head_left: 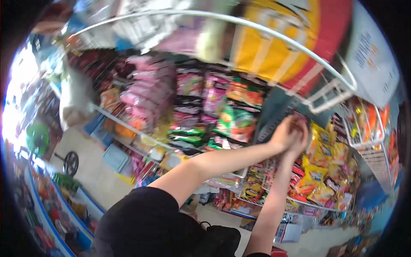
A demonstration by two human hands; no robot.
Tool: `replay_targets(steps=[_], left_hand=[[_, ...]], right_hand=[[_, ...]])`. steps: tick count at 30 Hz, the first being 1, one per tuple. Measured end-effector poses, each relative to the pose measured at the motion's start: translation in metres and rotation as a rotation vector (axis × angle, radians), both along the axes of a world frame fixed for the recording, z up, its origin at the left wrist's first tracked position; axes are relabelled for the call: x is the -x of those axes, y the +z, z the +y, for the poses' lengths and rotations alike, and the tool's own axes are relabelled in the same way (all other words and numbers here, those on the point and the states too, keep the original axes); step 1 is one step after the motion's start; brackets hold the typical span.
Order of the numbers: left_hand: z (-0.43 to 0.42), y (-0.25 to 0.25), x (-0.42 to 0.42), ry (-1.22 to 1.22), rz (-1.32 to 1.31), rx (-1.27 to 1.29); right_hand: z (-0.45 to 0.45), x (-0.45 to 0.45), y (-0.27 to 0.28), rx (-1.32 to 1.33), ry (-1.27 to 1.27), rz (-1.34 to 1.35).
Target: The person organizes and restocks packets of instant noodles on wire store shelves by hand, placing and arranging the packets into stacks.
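My left hand [286, 133] and my right hand [300, 139] are close together at the back of a shelf, their fingers bent around something dark and reddish that is mostly hidden. To their left hang rows of green snack packets [236, 122] and pink-and-black packets [214, 92]. Yellow snack packets [319, 143] lie just to the right of my hands. Below my hands, more small red packets [296, 174] stand in the wire shelf. What the fingers grip is too blurred to make out.
A white wire rack [257, 26] curves overhead, with a yellow and red bag [278, 36] behind it. Pink bags [147, 92] are stacked at the left. A white wire basket [368, 132] hangs at the right. Blue-edged shelves [53, 214] stand at the lower left.
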State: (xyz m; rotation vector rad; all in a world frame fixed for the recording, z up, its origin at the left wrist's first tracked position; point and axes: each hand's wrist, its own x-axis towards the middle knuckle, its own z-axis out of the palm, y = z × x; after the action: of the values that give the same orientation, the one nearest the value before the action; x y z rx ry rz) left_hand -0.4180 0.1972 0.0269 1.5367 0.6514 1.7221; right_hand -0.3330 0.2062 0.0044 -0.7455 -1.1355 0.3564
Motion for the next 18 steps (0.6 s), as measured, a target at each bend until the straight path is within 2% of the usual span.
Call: replay_targets(steps=[1, 2, 3, 4, 5, 7, 8, 10, 13, 16, 17, 18], left_hand=[[-0.046, 0.036, 0.039, -0.235, -0.088, 0.014], [-0.077, 0.052, 0.071, -0.320, -0.082, 0.015], [-0.099, 0.056, 0.102, -0.409, -0.076, 0.014], [-0.111, 0.053, 0.133, -0.484, -0.066, -0.062], [-0.125, 0.053, 0.166, -0.443, -0.033, -0.123], [-0.144, 0.056, 0.235, -0.294, 0.118, -0.132], [-0.151, 0.051, 0.266, -0.202, 0.087, -0.097], [-0.162, 0.046, 0.335, 0.004, 0.122, -0.035], [-0.165, 0.028, 0.430, 0.205, -0.015, 0.012], [-0.169, 0.016, 0.514, 0.425, -0.055, 0.097], [-0.165, 0.008, 0.541, 0.481, -0.089, 0.142], [-0.159, 0.001, 0.569, 0.575, -0.016, 0.121]], right_hand=[[-0.039, 0.033, 0.029, 0.060, 0.044, 0.030], [-0.057, 0.053, 0.039, 0.108, 0.101, 0.058], [-0.077, 0.081, 0.055, 0.121, 0.159, 0.130], [-0.094, 0.115, 0.062, 0.038, 0.164, 0.091], [-0.118, 0.153, 0.083, 0.125, 0.195, 0.114], [-0.131, 0.210, 0.080, 0.088, 0.340, 0.007], [-0.140, 0.244, 0.084, 0.105, 0.344, -0.084], [-0.143, 0.308, 0.081, 0.076, 0.508, -0.242], [-0.144, 0.412, 0.066, 0.155, 0.726, -0.245], [-0.145, 0.505, 0.056, 0.126, 0.743, -0.406], [-0.132, 0.535, 0.039, 0.140, 0.816, -0.396], [-0.124, 0.564, 0.027, 0.188, 0.838, -0.381]])
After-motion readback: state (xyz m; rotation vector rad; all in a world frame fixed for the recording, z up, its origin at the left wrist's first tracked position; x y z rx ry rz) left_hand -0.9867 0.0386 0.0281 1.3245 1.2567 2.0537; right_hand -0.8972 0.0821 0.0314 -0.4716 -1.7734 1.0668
